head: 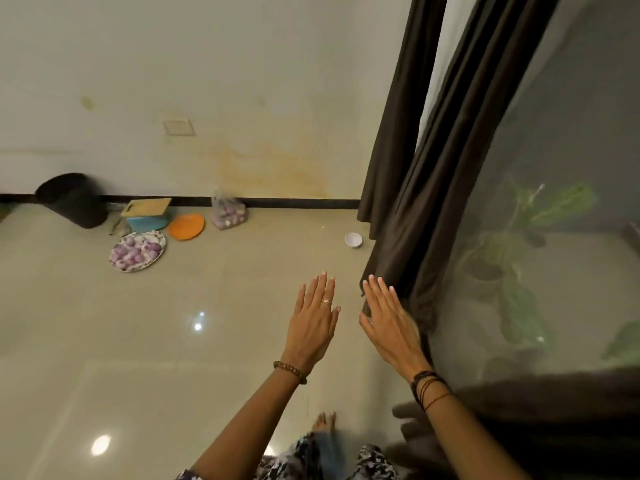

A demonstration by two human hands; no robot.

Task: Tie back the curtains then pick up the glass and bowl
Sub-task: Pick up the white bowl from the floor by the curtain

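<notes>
Both hands reach forward with flat palms and straight fingers, holding nothing. The left hand (pixel 313 323) hovers over the floor (pixel 242 306), fingers slightly spread; the right hand (pixel 389 325), fingers close together, lies at the edge of the dark curtain (pixel 415 220), perhaps brushing the cloth. At 12 o'clock from the hands a white bowl (pixel 353 240) sits beside the curtain's hem. Around 10 o'clock, by the wall, a plate of onions (pixel 137 251) lies beside an orange plate (pixel 186 226)
</notes>
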